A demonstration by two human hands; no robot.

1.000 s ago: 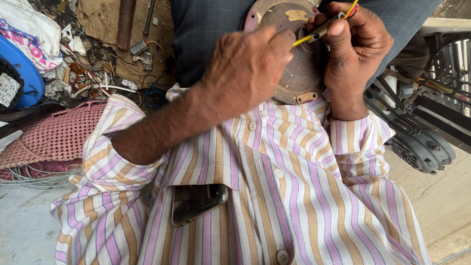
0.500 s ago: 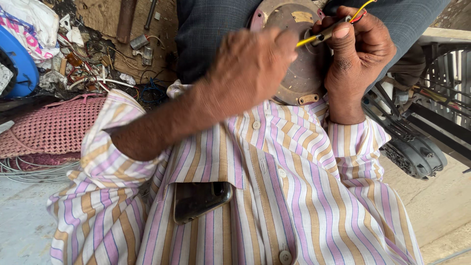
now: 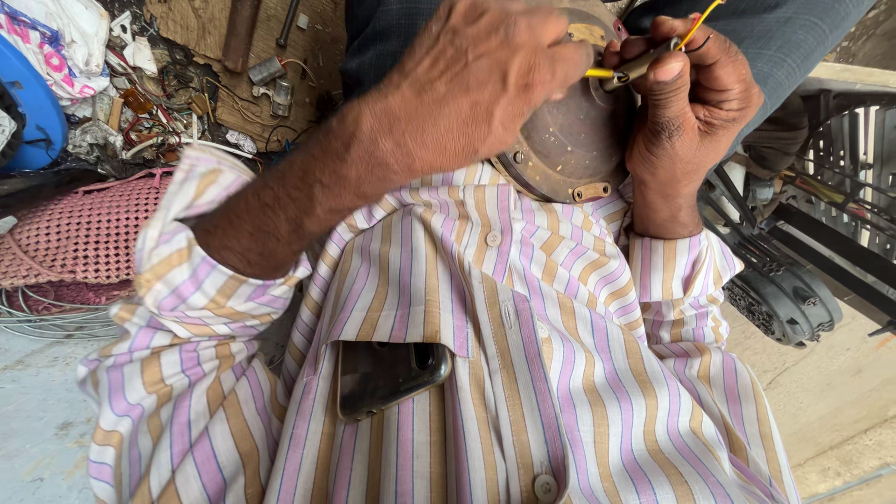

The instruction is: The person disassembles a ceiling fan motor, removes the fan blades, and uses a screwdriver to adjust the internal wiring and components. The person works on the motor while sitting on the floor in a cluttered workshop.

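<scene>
My left hand (image 3: 485,79) reaches across a round, rusty metal motor housing (image 3: 569,140) that rests in my lap, and its fingertips pinch a yellow wire (image 3: 597,73). My right hand (image 3: 691,112) is closed on a small dark sleeve (image 3: 639,65) with yellow and red wires coming out of its top. The two hands meet at the housing's upper edge. A lug with a screw hole sticks out at the housing's lower rim. My striped shirt fills the lower view, with a phone (image 3: 387,373) in its chest pocket.
On the left lie a pink woven basket (image 3: 75,233), coiled grey wire (image 3: 51,313), a blue round object (image 3: 28,117) and a clutter of small electrical parts (image 3: 187,103) on a board. A black finned motor part (image 3: 779,299) and a metal frame stand at the right.
The view has moved closer to the hands. My left hand has shifted slightly right over the housing, and the sleeve in my right hand has tilted flatter.
</scene>
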